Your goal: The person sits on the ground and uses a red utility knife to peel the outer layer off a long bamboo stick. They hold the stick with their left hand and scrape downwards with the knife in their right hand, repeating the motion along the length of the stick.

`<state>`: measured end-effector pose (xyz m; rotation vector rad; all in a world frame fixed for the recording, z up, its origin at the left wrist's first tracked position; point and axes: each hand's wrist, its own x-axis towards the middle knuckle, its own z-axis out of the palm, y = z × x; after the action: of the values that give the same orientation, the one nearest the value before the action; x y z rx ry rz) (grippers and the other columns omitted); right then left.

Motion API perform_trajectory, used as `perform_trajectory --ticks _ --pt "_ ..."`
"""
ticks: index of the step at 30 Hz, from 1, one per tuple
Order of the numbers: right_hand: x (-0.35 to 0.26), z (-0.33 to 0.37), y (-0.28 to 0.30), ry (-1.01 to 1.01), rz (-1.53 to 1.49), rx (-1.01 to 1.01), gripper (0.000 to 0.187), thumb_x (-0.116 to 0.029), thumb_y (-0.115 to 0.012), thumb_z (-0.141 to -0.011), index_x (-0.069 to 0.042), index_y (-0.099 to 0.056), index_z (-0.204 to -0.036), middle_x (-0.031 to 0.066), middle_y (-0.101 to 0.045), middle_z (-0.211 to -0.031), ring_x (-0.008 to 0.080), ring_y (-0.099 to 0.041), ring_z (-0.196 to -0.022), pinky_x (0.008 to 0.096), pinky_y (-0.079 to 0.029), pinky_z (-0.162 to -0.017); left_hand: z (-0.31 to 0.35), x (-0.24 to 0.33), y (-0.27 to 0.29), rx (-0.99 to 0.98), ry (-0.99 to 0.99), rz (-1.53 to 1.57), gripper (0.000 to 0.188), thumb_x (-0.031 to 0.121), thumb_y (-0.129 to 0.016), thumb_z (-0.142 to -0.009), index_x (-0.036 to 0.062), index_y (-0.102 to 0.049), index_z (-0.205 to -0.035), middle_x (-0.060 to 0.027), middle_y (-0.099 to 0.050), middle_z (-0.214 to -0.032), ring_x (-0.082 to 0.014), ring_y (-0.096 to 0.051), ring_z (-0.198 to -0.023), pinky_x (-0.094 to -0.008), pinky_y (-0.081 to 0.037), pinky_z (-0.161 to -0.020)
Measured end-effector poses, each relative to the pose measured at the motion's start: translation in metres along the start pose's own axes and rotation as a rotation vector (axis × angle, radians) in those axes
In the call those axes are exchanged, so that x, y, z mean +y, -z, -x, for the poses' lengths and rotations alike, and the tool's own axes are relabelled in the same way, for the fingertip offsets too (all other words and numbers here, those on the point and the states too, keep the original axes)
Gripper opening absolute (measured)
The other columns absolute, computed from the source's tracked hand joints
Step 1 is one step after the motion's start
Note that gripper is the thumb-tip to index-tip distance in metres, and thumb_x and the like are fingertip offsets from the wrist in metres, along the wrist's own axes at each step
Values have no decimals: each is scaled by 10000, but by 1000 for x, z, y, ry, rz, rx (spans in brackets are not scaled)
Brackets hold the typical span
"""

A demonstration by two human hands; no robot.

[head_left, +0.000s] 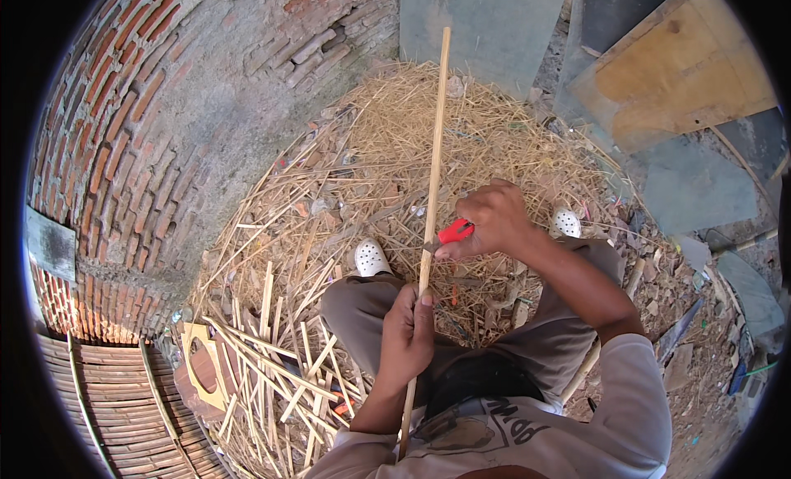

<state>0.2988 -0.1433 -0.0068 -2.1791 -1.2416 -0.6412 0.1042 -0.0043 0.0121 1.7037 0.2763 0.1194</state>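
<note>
A long, pale bamboo strip (436,149) runs nearly upright through the middle of the view, its lower end passing beside my torso. My left hand (406,335) is wrapped round its lower part, thumb on top. Higher up, my right hand (494,219) grips a red-handled knife (456,231). The short blade meets the strip's right edge a little above my left hand; much of the handle is hidden in my fingers. My white perforated shoes (371,257) are on the ground either side of the strip.
Cut strips (301,380) lie heaped at my left, by a board with a round cut-out (204,365). Shavings (404,116) cover the ground ahead. A brick wall (165,149) and a slatted bamboo panel (124,405) bound the left; flat sheets (676,75) lean at the far right.
</note>
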Motion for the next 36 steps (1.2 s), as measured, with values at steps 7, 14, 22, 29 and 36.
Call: perform_trajectory --ticks 7,14,22,29,36 --pt "82 -16 -3 -613 67 -114 774 -817 -471 -750 -79 -691 -671 101 -579 -523 281 -620 -535 420 -475 -522 31 -10 -9 -70 -18 -109 181 173 -474 -998 26 -519 -902 -5 -420 -605 -55 -378 -577 -259 -343 -522" --pt "139 -20 20 -803 161 -106 871 -839 -362 -781 -43 -716 -781 180 -644 -707 330 -653 -816 466 -496 -733 73 -9 4 -198 128 -100 167 159 -469 -999 27 -518 -910 16 -416 -589 -43 -361 -562 -246 -324 -501" --pt "214 18 40 -1231 25 -7 898 -826 -328 -801 3 -653 -690 225 -642 -735 381 -642 -787 456 -481 -756 96 -14 9 -211 241 161 165 153 -445 -1012 33 -524 -931 83 -409 -591 1 -333 -522 -193 -261 -470" --pt "47 1 18 -522 -195 -214 737 -770 -539 -745 -52 -621 -598 136 -565 -530 329 -608 -567 430 -478 -584 19 -17 16 -68 134 323 227 204 -401 -1034 38 -529 -947 57 -382 -491 -11 -274 -394 -203 -208 -384" --pt "-16 7 1 -9 -158 -117 616 -684 -670 -690 -91 -567 -555 64 -508 -474 283 -562 -460 395 -441 -476 -1 -3 2 -72 119 423 231 220 -400 -1036 49 -517 -933 51 -370 -490 -24 -276 -400 -203 -210 -391"
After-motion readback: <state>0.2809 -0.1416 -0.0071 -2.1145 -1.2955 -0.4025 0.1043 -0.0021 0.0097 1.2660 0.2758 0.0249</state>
